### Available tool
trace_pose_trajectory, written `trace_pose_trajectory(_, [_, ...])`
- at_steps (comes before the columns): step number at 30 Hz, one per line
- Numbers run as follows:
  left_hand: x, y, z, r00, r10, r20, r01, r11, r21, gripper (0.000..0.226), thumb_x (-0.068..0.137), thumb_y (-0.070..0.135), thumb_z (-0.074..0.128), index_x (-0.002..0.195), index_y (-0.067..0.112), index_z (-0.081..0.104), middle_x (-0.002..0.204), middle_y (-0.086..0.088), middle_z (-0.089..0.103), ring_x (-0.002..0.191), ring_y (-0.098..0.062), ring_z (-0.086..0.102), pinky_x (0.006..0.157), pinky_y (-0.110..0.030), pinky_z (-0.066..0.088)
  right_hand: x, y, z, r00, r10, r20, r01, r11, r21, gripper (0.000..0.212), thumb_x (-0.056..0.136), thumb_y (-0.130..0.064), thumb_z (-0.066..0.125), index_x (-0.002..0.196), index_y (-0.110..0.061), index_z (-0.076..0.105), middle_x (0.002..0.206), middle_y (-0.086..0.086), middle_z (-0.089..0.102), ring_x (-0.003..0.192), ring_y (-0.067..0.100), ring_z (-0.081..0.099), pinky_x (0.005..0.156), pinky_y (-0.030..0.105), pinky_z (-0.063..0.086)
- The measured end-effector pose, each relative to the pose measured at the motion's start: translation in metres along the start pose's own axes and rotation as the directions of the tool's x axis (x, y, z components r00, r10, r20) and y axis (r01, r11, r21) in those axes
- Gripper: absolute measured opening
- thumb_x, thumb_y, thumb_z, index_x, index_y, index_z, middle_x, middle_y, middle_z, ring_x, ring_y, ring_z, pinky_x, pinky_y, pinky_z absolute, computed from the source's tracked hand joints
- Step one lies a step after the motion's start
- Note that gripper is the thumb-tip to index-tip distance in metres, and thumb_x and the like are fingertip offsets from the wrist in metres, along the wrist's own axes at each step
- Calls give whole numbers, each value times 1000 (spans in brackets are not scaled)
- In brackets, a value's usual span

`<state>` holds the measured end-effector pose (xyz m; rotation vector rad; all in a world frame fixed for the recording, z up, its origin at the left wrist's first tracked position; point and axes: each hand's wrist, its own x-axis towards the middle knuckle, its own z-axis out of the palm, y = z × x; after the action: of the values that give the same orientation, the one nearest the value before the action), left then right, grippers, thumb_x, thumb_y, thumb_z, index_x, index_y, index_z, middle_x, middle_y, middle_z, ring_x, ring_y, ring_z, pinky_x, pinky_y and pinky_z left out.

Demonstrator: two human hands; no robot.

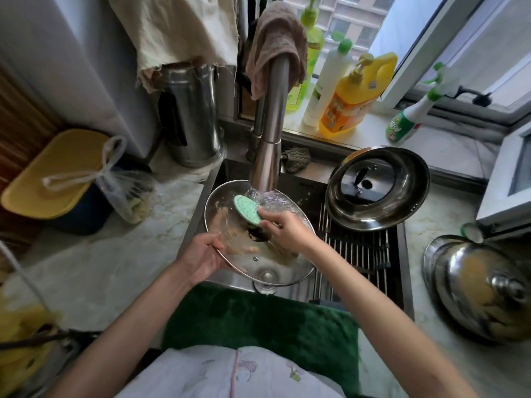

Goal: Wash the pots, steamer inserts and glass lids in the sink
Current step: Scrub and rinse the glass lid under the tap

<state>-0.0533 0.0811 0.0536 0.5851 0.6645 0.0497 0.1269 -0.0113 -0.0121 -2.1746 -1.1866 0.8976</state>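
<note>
A round glass lid (283, 264) with a metal rim is held flat over the sink (398, 285), under water running from the tall steel faucet (270, 133). My left hand (202, 254) grips the lid's left rim. My right hand (283, 229) presses a green dotted sponge (247, 209) onto the lid's upper face. The lid's dark knob shows through the glass below my right hand. A steel pot (377, 188) holding another glass lid rests tilted on the drying rack (356, 248) at the sink's right. A steel pot with a lid (477, 288) stands on the right counter.
Detergent bottles (353, 96) and a spray bottle (411, 117) line the windowsill. A steel kettle (192, 116) stands behind the sink at left, with a yellow-lidded bin (54, 173) and a plastic bag (129, 191) on the left counter. A green towel (258, 317) covers the sink's front edge.
</note>
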Motion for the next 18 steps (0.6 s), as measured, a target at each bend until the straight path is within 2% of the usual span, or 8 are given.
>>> trace_pose_trajectory(2, [-6,3,4,998,14,-60,-14,1000,6,98,54,-4,36,148,-2,8,120,-51,32,32,-17,54,33,-34,50,-6,2,3,995,-77,60,78,997,-17,40,95,-22,55,135,-18,52,135,-7,54,122,10,52,103,29,41])
trace_pose_trajectory(4, [-6,6,-6,999,9,-45,-9,1000,7,99,58,-1,38,152,15,10,142,-31,7,39,-21,60,38,-41,53,3,14,-9,996,-34,-83,26,995,-95,40,95,-24,56,135,-22,52,129,0,60,116,16,58,95,35,46])
trace_pose_trajectory(8, [6,-1,-44,999,36,25,-37,998,48,130,28,8,79,144,36,29,112,-10,69,83,-40,70,53,-59,54,10,44,-33,966,113,-234,-180,942,-285,42,97,-31,50,139,-30,47,115,15,67,102,30,63,75,39,47])
trace_pose_trajectory(11, [3,1,-34,994,87,-68,-88,996,-2,145,20,13,81,150,28,17,88,-21,71,59,-31,70,44,-49,55,-7,51,-27,965,146,-216,-211,925,-317,41,95,-30,51,135,-24,52,111,17,68,99,32,64,73,37,46])
trace_pose_trajectory(13, [1,2,-22,978,124,-166,-129,991,-21,115,50,8,58,148,3,-2,121,-46,41,38,-22,59,36,-38,52,-14,34,-8,979,109,-173,-157,944,-289,39,94,-29,53,132,-23,56,113,13,69,92,28,66,68,32,43])
trace_pose_trajectory(14, [1,3,-17,968,130,-217,-135,991,-8,101,56,3,43,144,-3,-7,128,-46,31,34,-19,55,35,-35,51,-15,21,3,987,73,-146,-108,962,-250,37,94,-29,54,131,-24,57,115,9,69,84,21,66,65,27,40])
trace_pose_trajectory(16, [9,3,-23,952,135,-273,-135,991,18,91,57,1,32,144,-11,8,85,-34,64,36,-13,54,37,-36,52,-18,-6,19,996,-18,-87,4,988,-153,36,95,-27,55,130,-21,58,122,1,65,79,6,62,66,17,36])
trace_pose_trajectory(18, [13,5,-29,969,96,-229,-104,994,-22,55,57,2,32,106,-19,45,58,-11,58,41,-15,58,37,-42,52,-26,-14,22,996,-77,-40,75,995,-59,36,95,-27,55,130,-21,58,127,-7,61,77,4,65,70,20,44])
